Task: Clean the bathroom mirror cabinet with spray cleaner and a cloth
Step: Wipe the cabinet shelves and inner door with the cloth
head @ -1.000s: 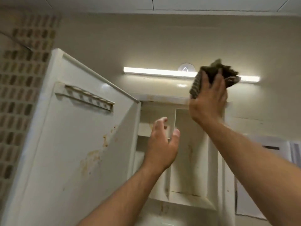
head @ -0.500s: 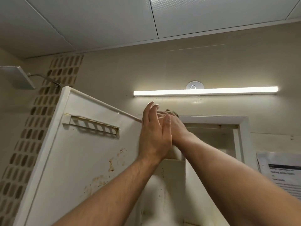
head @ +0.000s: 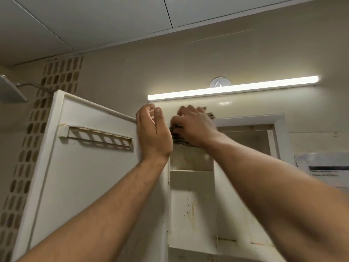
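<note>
The white mirror cabinet (head: 245, 120) hangs on the wall with its door (head: 85, 176) swung open to the left. My right hand (head: 194, 127) presses a dark grey cloth (head: 177, 138) against the cabinet's top left corner; the hand is blurred. My left hand (head: 153, 135) is raised at the door's top hinge-side edge, fingers curled loosely and holding nothing. Brown stains mark the shelves (head: 190, 205) inside. No spray bottle is in view.
A lit tube lamp (head: 232, 88) runs along the wall just above the cabinet. A slotted holder (head: 96, 136) is fixed to the door's inner face. A shower head (head: 11, 91) juts out at the far left. A paper notice (head: 324, 169) hangs at the right.
My right hand came down from the lamp to the cabinet's top edge with the cloth. My left hand rose to the door's top corner. The view tilted upward.
</note>
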`<state>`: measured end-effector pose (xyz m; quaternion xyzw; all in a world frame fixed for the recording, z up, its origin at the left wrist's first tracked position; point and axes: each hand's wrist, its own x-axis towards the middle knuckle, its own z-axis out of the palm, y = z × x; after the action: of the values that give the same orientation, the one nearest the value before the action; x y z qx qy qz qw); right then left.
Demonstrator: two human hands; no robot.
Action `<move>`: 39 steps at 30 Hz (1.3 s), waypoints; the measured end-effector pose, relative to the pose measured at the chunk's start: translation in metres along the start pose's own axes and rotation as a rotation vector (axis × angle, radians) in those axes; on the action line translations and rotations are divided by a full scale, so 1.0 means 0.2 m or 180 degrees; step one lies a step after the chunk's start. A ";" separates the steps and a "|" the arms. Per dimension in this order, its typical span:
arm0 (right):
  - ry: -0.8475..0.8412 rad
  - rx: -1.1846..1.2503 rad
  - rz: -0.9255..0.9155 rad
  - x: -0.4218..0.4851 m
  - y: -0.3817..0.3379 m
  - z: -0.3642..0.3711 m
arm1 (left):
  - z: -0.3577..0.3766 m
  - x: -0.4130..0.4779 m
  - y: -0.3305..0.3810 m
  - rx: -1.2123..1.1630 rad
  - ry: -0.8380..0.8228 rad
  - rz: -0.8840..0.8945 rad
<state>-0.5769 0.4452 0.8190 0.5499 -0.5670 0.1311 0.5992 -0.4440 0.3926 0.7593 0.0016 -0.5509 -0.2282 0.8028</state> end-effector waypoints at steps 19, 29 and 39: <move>0.0057 -0.0002 0.2240 -0.88 0.78 -0.39 | 0.44 -0.19 -0.11 0.2327 -0.2376 0.1322; 0.0421 0.0590 0.2757 -0.73 0.62 -0.29 | 0.59 -0.29 -0.06 0.1756 -0.2058 0.1270; 0.0777 -0.0358 0.2245 -0.92 0.39 -0.13 | 0.61 -0.30 -0.04 0.1406 -0.1706 0.1109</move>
<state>-0.6833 0.5814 0.7135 0.2675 -0.6522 0.3625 0.6097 -0.5731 0.4375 0.7514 0.0211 -0.7690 0.0433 0.6375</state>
